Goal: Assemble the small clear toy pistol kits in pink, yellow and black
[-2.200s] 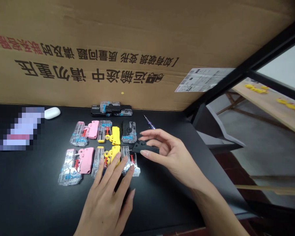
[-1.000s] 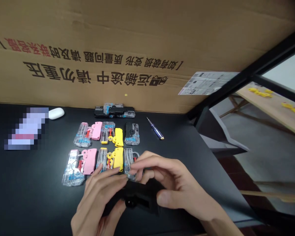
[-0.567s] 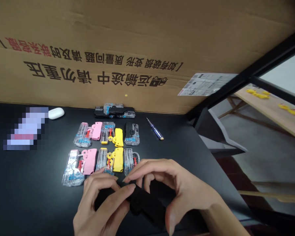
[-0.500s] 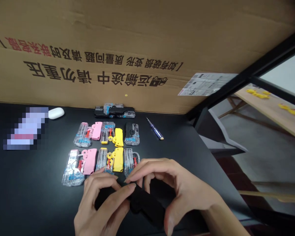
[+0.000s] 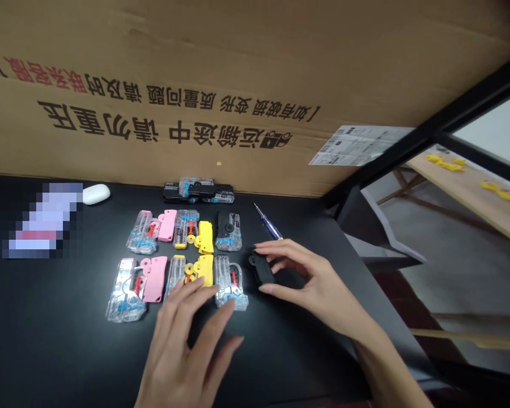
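Note:
Between the thumb and fingers of my right hand [image 5: 308, 272] is a black plastic handle piece [image 5: 261, 268], low at the table, right of a clear toy gun body [image 5: 227, 283] with a red trigger. My left hand [image 5: 191, 340] holds nothing; its fingers are spread near the front row, partly covering a clear body with a yellow handle [image 5: 204, 269]. Farther left in that row lies a clear body [image 5: 125, 294] with a pink handle [image 5: 155, 277]. Behind are a clear body [image 5: 143, 233] with a pink handle [image 5: 167, 225], another with a yellow handle [image 5: 205, 237], and a black-and-clear one [image 5: 228, 231].
A stack of black and clear pieces [image 5: 199, 191] lies against the cardboard box [image 5: 221, 68] at the back. A screwdriver [image 5: 267, 221] lies to the right. On the left are a white case [image 5: 96, 194] and a pixelated item [image 5: 45, 218]. A black metal frame [image 5: 391, 141] borders the right.
My left hand has let go of the black handle piece and opened. My right hand has carried the piece forward, beside the clear body in the front row.

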A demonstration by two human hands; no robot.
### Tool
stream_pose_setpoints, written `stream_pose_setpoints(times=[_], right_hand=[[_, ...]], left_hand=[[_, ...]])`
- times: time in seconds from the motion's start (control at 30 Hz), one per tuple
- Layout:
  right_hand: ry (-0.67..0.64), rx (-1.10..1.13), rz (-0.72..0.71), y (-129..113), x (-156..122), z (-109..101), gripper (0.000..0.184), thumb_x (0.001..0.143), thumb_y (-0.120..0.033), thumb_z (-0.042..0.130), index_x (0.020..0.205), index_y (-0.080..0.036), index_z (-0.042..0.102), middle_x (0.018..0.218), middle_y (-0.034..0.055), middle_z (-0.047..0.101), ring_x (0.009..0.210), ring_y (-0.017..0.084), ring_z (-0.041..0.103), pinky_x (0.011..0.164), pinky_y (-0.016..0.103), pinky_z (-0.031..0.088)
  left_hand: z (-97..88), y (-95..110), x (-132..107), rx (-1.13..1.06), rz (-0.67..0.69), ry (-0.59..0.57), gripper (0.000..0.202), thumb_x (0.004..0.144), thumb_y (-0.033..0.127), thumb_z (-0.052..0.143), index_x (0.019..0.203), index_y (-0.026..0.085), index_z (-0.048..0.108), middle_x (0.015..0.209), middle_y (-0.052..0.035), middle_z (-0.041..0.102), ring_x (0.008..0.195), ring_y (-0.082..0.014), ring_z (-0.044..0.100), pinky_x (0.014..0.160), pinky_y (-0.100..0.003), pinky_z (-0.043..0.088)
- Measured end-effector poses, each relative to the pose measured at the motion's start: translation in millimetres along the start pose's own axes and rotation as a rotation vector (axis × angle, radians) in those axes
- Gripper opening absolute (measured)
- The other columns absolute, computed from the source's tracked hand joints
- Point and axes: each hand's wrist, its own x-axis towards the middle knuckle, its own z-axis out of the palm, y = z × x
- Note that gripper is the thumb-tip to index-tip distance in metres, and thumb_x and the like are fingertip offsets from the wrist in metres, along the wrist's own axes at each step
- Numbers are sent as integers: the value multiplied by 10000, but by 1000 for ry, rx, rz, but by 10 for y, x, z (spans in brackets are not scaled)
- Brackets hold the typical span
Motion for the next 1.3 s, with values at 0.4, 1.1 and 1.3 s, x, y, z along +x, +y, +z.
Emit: stream_pose_setpoints(times=[0.4,1.1,1.3], right_hand=[[-10,-28,-25,71,7,161,460,927,-478,981,1336,-311,856,1477,118,753,1104,249,783,920,423,729],[-25,-23,-43,47,14,226,462,935,-481,976,1345,-312,848,1455,115,754,1067,244,776,879,400,721],[-28,-7,-51,49,21,235,500,932,-470,985,1376,-304,826,1416,109,759,1068,236,760,869,383,709]], left_hand=[[135,19,-12,177,117,-134,418,1148,230,620,1553,180,710,1712,-136,629,1694,-321,465,1456,-584,316],[105,35,-34,169,89,-144,400,1155,202,617,1541,199,722,1745,-115,619,1757,-291,410,1471,-588,310],[113,42,-28,153,85,-145,416,1153,166,612,1557,182,707,1759,-118,603,1764,-283,396,1487,-583,262]])
